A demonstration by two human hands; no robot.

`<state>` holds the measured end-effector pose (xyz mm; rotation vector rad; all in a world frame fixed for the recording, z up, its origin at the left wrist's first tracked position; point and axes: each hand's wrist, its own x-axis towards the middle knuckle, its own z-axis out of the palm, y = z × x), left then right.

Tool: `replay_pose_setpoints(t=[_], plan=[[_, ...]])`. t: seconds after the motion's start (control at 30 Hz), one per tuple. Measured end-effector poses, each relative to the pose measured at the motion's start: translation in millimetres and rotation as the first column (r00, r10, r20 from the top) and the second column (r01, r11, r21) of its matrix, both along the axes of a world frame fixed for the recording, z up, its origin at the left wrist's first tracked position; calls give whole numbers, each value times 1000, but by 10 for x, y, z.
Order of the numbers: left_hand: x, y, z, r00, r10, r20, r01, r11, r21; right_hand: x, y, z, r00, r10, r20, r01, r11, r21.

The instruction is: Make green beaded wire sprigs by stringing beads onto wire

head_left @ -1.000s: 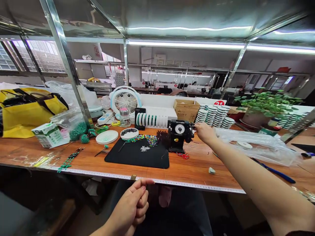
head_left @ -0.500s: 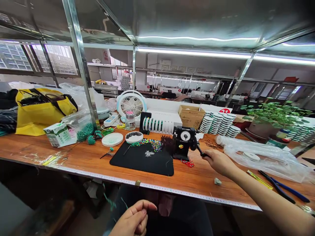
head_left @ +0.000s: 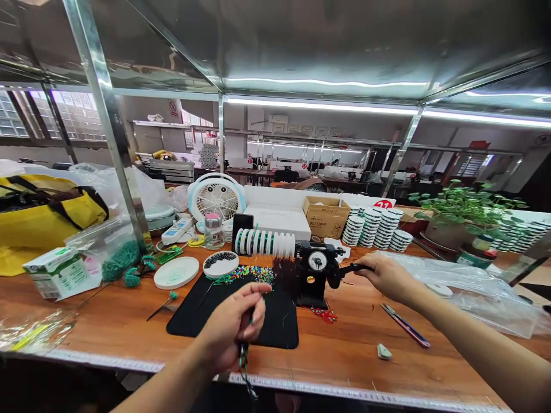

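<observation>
My right hand (head_left: 384,276) is closed around the crank handle (head_left: 355,268) of a small black winding machine (head_left: 317,273) with a round white dial. A row of white spools (head_left: 266,243) with green thread sits on the machine's shaft, to its left. My left hand (head_left: 236,324) hangs over the front of a black mat (head_left: 275,328), its fingers curled around a dark green and black cord (head_left: 244,364). The cord's loose ends dangle toward the table edge. Behind this hand, many-coloured beads (head_left: 249,276) lie on the mat.
A white dish of black beads (head_left: 220,265) and a white lid (head_left: 176,272) stand left of the mat. Stacked spools (head_left: 376,227), a cardboard box (head_left: 326,217) and a potted plant (head_left: 447,223) stand at the back. A cutter (head_left: 405,325) lies at right; a metal post (head_left: 103,115) rises at left.
My left hand has risen from below the table edge to over the mat, with the cord trailing. My right hand stays on the crank handle, which now points more level. The camera view has shifted.
</observation>
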<state>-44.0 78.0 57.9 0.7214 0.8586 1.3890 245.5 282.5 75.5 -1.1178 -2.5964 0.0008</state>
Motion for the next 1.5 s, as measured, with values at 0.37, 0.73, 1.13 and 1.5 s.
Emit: replay_pose_setpoints(t=[0.37, 0.73, 1.13, 1.5], plan=[[-174, 682, 191, 993, 92, 73, -90, 995, -36, -172, 137, 397, 989, -18, 148, 21, 1000, -23], [-107, 648, 155, 989, 126, 75, -126, 992, -15, -1906, -275, 337, 941, 310, 132, -337, 887, 316], [-86, 670, 122, 967, 127, 219, -114, 991, -72, -1925, 57, 610, 900, 424, 97, -410, 902, -138], [-256, 798, 103, 972, 185, 141, -160, 972, -174, -2014, 435, 689, 877, 454, -159, -325, 315, -892]])
